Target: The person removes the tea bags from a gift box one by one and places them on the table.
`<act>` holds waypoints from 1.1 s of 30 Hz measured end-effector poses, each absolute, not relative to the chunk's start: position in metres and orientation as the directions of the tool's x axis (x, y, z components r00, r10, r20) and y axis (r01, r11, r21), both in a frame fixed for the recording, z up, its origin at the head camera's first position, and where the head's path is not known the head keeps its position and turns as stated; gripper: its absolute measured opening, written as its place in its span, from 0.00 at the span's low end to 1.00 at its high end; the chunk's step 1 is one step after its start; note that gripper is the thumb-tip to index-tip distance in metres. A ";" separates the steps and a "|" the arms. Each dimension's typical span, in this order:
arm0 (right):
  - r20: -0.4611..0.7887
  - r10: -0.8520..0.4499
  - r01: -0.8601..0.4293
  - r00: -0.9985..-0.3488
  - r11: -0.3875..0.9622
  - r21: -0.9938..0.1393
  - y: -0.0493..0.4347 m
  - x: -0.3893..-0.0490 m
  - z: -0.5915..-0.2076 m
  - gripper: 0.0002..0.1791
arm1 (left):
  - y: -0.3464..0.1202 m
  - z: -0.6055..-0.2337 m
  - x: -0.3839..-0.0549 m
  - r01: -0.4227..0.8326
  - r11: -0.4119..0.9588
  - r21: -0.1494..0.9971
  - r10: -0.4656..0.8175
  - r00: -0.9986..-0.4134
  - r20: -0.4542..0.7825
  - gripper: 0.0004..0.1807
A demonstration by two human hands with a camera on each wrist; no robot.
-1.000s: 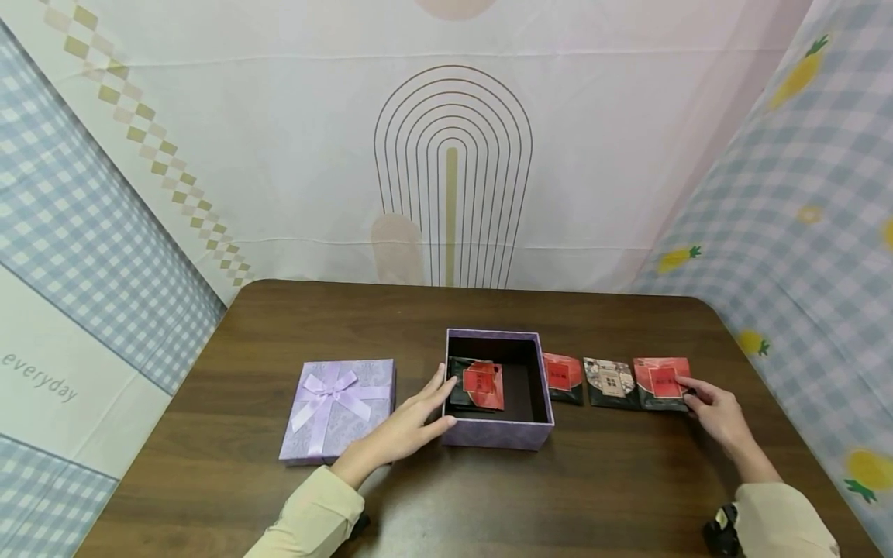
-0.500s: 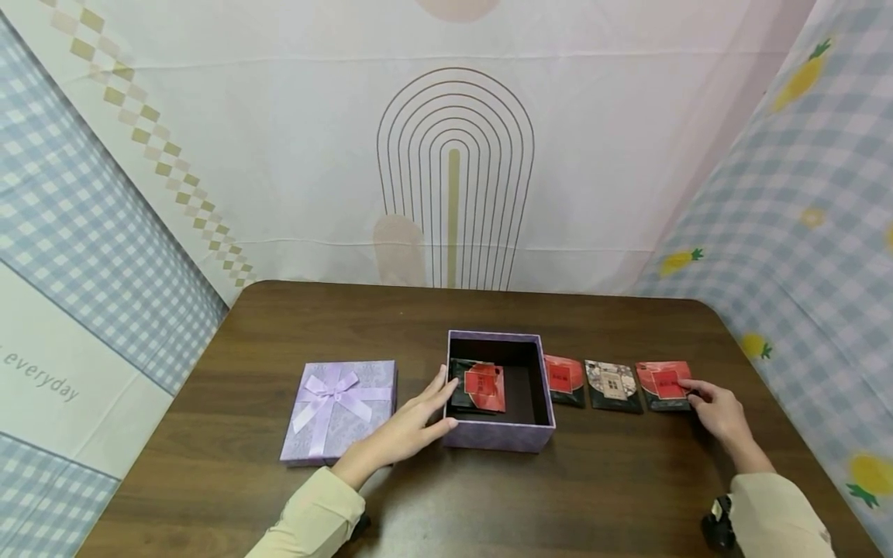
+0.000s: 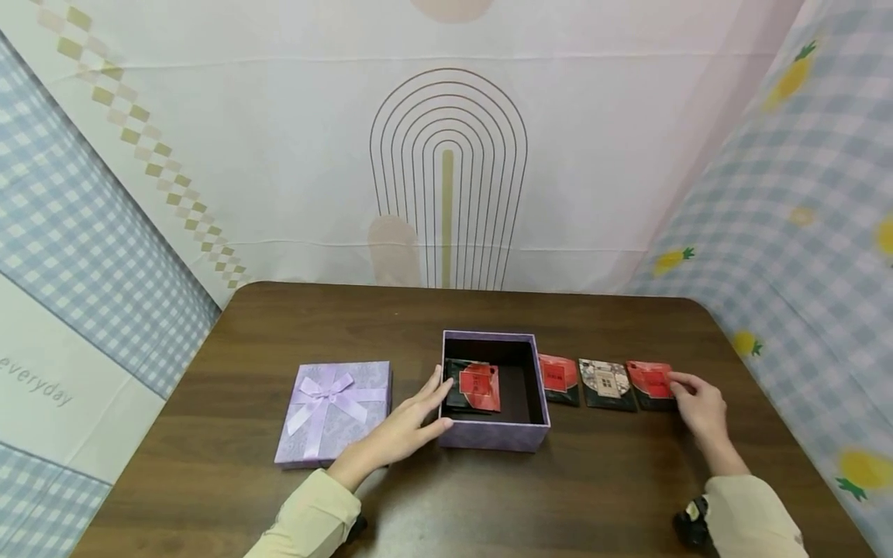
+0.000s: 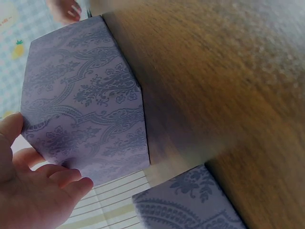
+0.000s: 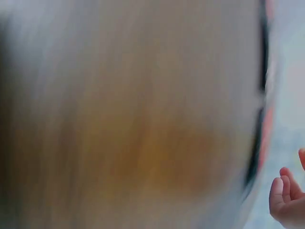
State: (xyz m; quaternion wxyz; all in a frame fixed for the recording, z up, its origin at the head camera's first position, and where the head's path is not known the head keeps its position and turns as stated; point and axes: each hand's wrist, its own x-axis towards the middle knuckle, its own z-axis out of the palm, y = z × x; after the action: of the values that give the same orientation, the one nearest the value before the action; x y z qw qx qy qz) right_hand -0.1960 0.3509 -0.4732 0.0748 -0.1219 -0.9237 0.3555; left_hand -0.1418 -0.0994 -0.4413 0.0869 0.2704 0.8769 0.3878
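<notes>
In the head view a purple patterned box (image 3: 494,435) stands without its lid, holding black-and-red sachets (image 3: 476,387) in its left half. My left hand (image 3: 398,434) rests along the box's left side, thumb near the front corner, fingers at the rim. The left wrist view shows the same hand (image 4: 43,191) touching the patterned box wall (image 4: 90,100). At the right end of a row, my right hand (image 3: 703,415) pinches the right edge of a red-and-black sachet (image 3: 647,380). The right wrist view is blurred and shows only some curled fingers (image 5: 284,195); that grip is hidden there.
A floral sachet (image 3: 607,385) and another red sachet (image 3: 558,378) lie left of the held one, beside the box. The lavender box lid (image 3: 335,411) with a ribbon bow lies to the box's left. A patterned cloth (image 3: 314,155) hangs behind the brown table (image 3: 488,504).
My right hand has shifted a little left, and the rightmost sachet has moved slightly toward the floral one and looks narrower. The left hand and the box stay as they were.
</notes>
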 end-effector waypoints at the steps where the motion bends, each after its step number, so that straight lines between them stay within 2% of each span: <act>1: 0.048 0.293 0.179 -0.955 0.695 -0.696 0.340 -0.197 -0.469 0.19 | -0.100 -0.441 -0.141 0.405 0.552 0.728 0.539 -0.840 0.059 0.34; 3: 0.080 0.286 0.142 -0.955 0.675 -0.724 0.319 -0.198 -0.461 0.18 | -0.099 -0.442 -0.141 0.406 0.551 0.729 0.539 -0.840 0.060 0.34; 7: 0.151 0.169 -0.009 -0.974 0.638 -0.770 0.283 -0.203 -0.448 0.17 | -0.099 -0.441 -0.140 0.404 0.547 0.733 0.544 -0.837 0.055 0.34; 10: 0.154 0.081 -0.077 -0.985 0.589 -0.805 0.264 -0.203 -0.442 0.19 | -0.098 -0.441 -0.140 0.405 0.549 0.731 0.548 -0.835 0.050 0.34; 15: 0.160 -0.003 -0.135 -0.987 0.550 -0.824 0.241 -0.201 -0.436 0.19 | -0.099 -0.440 -0.140 0.407 0.553 0.727 0.543 -0.838 0.056 0.34; 24: 0.258 -0.091 -0.267 -0.962 0.516 -0.814 0.210 -0.198 -0.426 0.15 | -0.101 -0.439 -0.140 0.410 0.549 0.728 0.544 -0.837 0.061 0.33; 29: 0.264 -0.127 -0.290 -0.956 0.533 -0.795 0.196 -0.194 -0.423 0.14 | -0.100 -0.439 -0.140 0.413 0.552 0.725 0.545 -0.836 0.061 0.33; 33: 0.254 -0.151 -0.296 -0.955 0.497 -0.816 0.186 -0.192 -0.421 0.14 | -0.099 -0.439 -0.141 0.421 0.559 0.714 0.545 -0.836 0.067 0.33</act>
State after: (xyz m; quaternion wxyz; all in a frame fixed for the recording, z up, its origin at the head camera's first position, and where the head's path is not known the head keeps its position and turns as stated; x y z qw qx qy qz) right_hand -0.1920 0.1861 -0.4210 0.0748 0.1296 -0.8619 0.4845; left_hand -0.1410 -0.0992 -0.4389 0.0810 0.2747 0.8793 0.3806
